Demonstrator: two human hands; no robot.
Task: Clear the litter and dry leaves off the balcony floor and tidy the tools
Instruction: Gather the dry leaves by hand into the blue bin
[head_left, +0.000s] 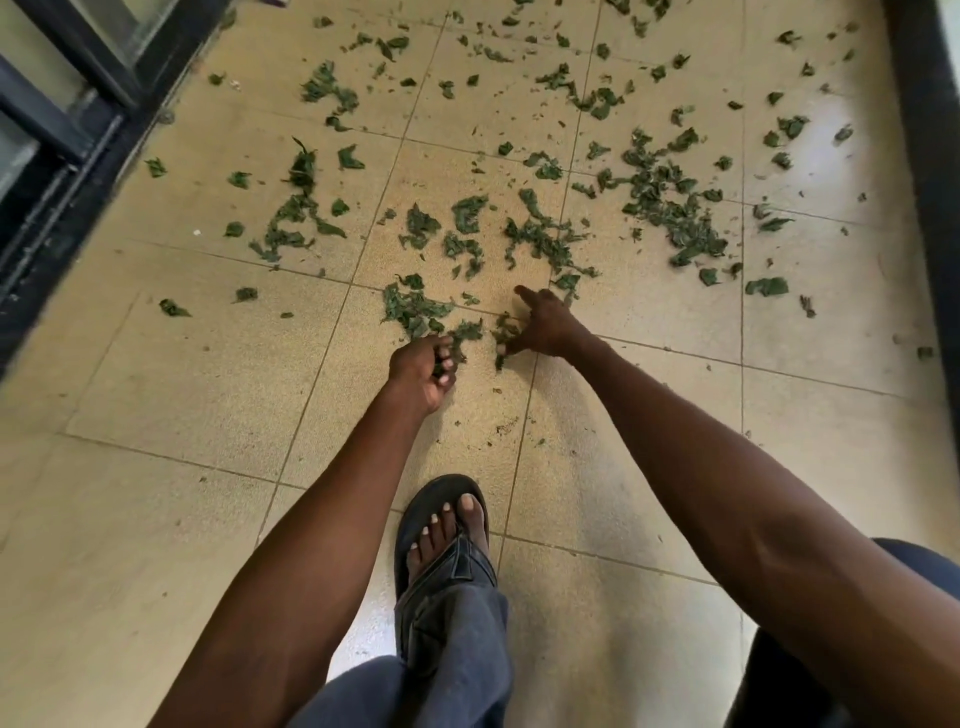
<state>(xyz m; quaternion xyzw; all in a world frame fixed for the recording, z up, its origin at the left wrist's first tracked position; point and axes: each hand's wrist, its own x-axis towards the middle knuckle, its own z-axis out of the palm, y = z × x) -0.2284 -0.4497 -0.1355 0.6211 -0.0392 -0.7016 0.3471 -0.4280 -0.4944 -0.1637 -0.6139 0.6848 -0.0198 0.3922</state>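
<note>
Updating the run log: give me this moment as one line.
left hand: grips leaves | right hand: gathering leaves off floor | most leaves still scattered | tools: none in view

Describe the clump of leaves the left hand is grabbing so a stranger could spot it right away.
Start at the sandal and follow the left arm up to the left hand. The clump lies just beyond its fingers, by a tile joint. It is the pile nearest the person, partly inside the curled fingers.
</note>
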